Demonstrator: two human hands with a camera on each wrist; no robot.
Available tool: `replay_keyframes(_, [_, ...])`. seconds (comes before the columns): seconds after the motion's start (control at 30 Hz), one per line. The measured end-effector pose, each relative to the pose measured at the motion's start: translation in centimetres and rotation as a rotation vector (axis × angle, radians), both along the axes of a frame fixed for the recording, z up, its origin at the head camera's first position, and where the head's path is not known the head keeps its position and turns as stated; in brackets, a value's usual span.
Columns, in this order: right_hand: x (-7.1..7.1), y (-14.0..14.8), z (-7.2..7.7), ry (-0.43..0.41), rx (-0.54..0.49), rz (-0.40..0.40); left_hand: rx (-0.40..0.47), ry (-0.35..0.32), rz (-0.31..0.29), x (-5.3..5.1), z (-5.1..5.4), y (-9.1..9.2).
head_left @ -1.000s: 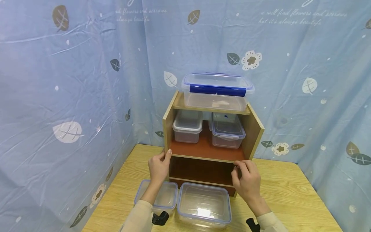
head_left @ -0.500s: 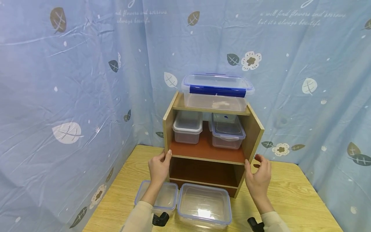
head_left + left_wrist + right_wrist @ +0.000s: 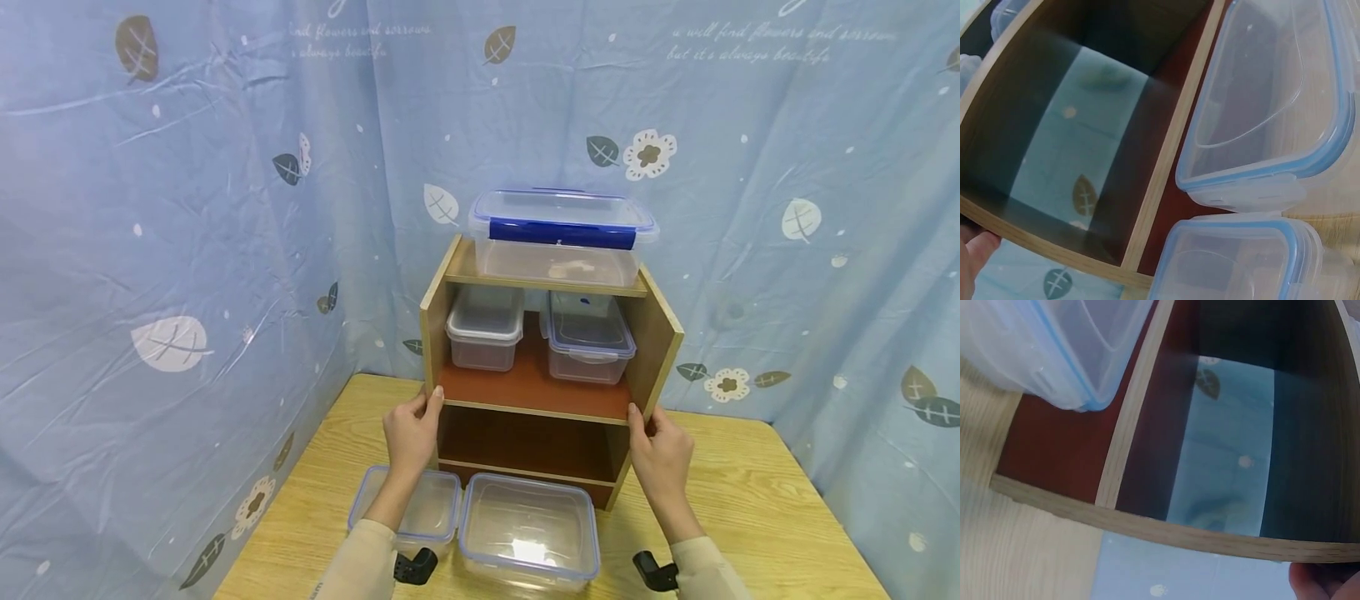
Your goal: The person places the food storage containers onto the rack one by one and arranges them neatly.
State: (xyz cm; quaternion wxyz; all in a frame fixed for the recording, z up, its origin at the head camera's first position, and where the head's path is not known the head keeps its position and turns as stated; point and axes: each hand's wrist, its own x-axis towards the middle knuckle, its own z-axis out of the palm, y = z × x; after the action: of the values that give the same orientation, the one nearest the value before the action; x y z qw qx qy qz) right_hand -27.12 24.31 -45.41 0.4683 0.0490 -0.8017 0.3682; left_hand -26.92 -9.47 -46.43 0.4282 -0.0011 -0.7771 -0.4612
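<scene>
Shelf unit stands upright on the wooden table, ahead of the person and near the blue curtain. 2 hands on it, 1 per side.

Left hand: nearly closed, thumb at the front edge of the left side panel, fingers around the outer side; it pinches the board. Right hand: similar grip on the right side panel, thumb toward the inner face, fingers outside. Fingertip contact on that side is partly hidden; how firm the hold is, I cannot tell.

Load: 1 large clasped container on the top board; 2 boxes in the upper compartment, a white-lidded box at left and a blue-rimmed box at right. In front, on the table, a small container and a wide container sit side by side.

Step in hand, my judgement: steadying or adjusting the loaded unit by its sides. Any shift from here calls for matched, gentle force from the 2 hands, keeping it level; a tilt could slide the top container.
</scene>
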Motion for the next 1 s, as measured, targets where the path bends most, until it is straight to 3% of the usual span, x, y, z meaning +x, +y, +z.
replay_keyframes(0.4, [-0.1,-0.2,0.1,-0.056,-0.065,-0.002,0.002,0.018,0.002,0.1,-0.1,-0.1])
replay_keyframes(0.7, [-0.1,0.0,0.1,-0.065,-0.073,0.011,0.027,-0.029,-0.005,0.1,-0.2,-0.1])
replay_keyframes(0.83, [-0.1,0.1,0.0,-0.073,-0.094,0.017,0.024,-0.055,-0.053,0.4,-0.3,-0.4])
replay_keyframes(1.0, [-0.1,0.0,0.1,-0.06,-0.094,0.013,-0.024,-0.124,-0.167,1.2,-1.1,-1.6])
